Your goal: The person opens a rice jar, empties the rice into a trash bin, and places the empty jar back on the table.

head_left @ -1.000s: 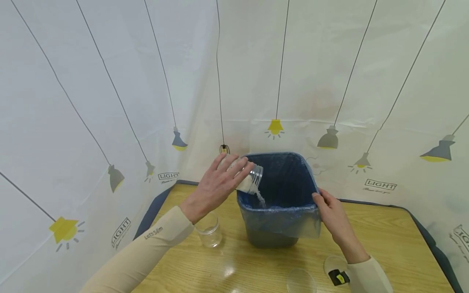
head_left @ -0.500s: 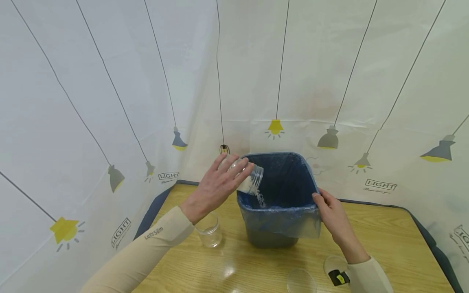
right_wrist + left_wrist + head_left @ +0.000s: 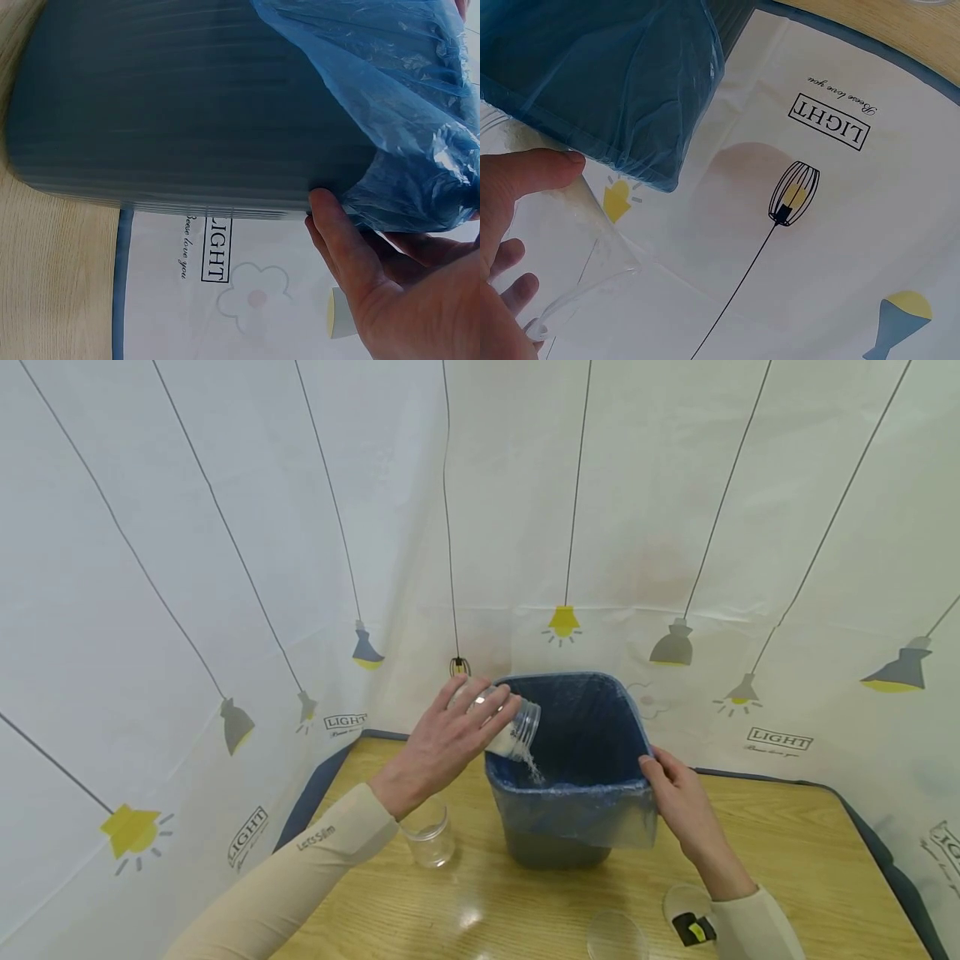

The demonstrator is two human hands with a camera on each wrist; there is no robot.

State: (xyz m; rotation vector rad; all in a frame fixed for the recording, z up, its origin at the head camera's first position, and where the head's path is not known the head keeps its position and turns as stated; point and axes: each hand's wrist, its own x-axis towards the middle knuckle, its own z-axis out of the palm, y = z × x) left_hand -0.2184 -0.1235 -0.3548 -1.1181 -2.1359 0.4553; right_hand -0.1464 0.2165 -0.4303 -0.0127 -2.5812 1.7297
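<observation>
My left hand (image 3: 442, 747) grips a clear jar (image 3: 517, 732) tilted over the left rim of a trash bin (image 3: 555, 852). White grains (image 3: 534, 768) fall from the jar's mouth into the bin. In the left wrist view, the thumb and fingers wrap the jar (image 3: 562, 247), and white material lies along its upper side. A blue plastic bag (image 3: 405, 82) lines the bin and folds over its rim. My right hand (image 3: 686, 814) holds the bin's right rim with the thumb on top; in the right wrist view its fingers press the bin's side and the bag. The bin's bottom is hidden.
A second clear jar (image 3: 431, 839) stands left of the bin, partly behind my left wrist. Near the front lie a clear round lid (image 3: 617, 935) and another round lid with a black and yellow piece (image 3: 692, 927). A printed sheet (image 3: 780, 693) hangs behind the wooden table (image 3: 390, 902).
White grains keep falling from the tilted jar, and the white mass in it looks smaller than a second ago. Both hands and the bin stay nearly in place.
</observation>
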